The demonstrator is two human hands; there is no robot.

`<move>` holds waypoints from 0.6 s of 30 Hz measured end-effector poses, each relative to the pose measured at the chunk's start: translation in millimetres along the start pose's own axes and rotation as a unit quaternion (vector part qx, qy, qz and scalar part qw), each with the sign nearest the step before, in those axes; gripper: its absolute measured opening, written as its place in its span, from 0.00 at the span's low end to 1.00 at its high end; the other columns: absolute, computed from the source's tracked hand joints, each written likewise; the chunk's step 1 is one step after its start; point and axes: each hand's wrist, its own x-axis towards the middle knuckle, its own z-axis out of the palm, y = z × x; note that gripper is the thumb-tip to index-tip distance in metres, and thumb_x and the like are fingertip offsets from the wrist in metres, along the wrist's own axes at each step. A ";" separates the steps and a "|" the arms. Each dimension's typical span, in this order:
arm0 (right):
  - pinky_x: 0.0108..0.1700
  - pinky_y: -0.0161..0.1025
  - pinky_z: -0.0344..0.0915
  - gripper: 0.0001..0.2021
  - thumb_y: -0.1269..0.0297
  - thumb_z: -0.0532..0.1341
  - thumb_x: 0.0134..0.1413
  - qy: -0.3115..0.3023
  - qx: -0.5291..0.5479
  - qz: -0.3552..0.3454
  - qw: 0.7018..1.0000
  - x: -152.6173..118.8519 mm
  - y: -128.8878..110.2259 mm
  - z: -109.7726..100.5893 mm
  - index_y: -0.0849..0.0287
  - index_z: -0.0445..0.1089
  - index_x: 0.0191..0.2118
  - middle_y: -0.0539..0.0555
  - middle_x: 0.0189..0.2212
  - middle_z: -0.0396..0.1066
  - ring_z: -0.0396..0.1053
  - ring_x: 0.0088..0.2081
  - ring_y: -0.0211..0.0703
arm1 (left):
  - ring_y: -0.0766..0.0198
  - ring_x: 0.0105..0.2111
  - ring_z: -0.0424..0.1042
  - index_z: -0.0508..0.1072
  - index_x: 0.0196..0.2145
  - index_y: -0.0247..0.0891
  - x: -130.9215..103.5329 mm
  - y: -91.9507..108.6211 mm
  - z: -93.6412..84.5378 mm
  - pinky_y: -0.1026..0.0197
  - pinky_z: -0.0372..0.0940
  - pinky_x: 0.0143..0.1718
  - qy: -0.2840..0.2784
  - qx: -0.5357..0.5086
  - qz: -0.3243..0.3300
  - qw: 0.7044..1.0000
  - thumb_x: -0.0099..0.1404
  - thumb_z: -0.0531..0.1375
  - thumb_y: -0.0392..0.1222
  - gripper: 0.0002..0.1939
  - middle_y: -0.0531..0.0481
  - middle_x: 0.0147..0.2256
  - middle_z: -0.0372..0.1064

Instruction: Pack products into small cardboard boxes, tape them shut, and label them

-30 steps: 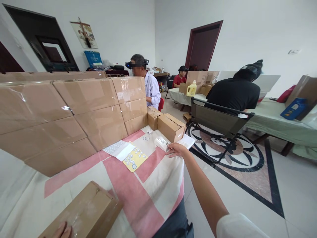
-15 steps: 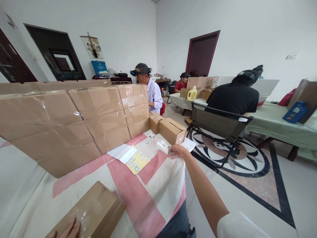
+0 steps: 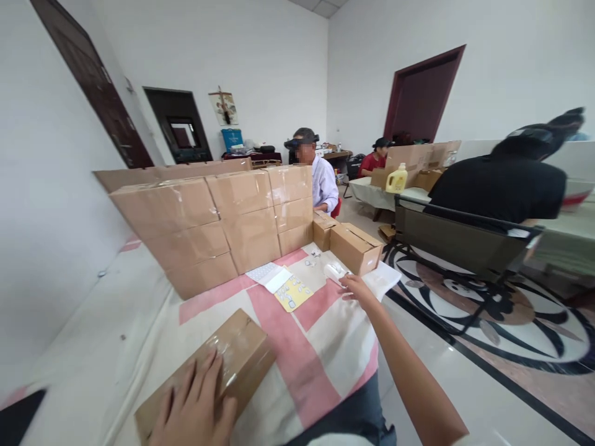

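Note:
My left hand (image 3: 198, 396) lies palm down with spread fingers on a taped cardboard box (image 3: 248, 337) at the table's near side. My right hand (image 3: 356, 290) reaches to the right part of the table, its bent fingers at the near end of a white tape dispenser (image 3: 334, 271); the exact finger contact is partly hidden. To the left of the dispenser, a yellow sheet with grey-white stickers (image 3: 300, 296) lies partly under a pale sheet (image 3: 269, 275). Small loose pieces (image 3: 310, 262) sit just beyond.
Stacked cardboard boxes (image 3: 246, 238) form a wall along the table's far side. Smaller boxes (image 3: 356, 244) and white paper (image 3: 385, 279) stand or lie at the right edge. A person (image 3: 323, 179) sits behind the wall; another in black (image 3: 497, 179) sits on a chair at right.
The view has turned left, so everything appears further right. More of my left hand and the box under it shows. My right hand stays at the tape dispenser.

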 end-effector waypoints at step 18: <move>0.49 0.44 0.68 0.05 0.68 0.65 0.62 -0.340 0.044 -0.482 0.807 -158.9 -79.8 79.5 0.57 0.71 0.33 0.56 0.41 0.67 0.68 0.51 0.48 | 0.63 0.41 0.73 0.74 0.49 0.46 14.7 82.1 -103.6 0.59 0.68 0.46 0.196 -0.446 0.158 0.859 0.70 0.61 0.41 0.10 0.53 0.38 0.72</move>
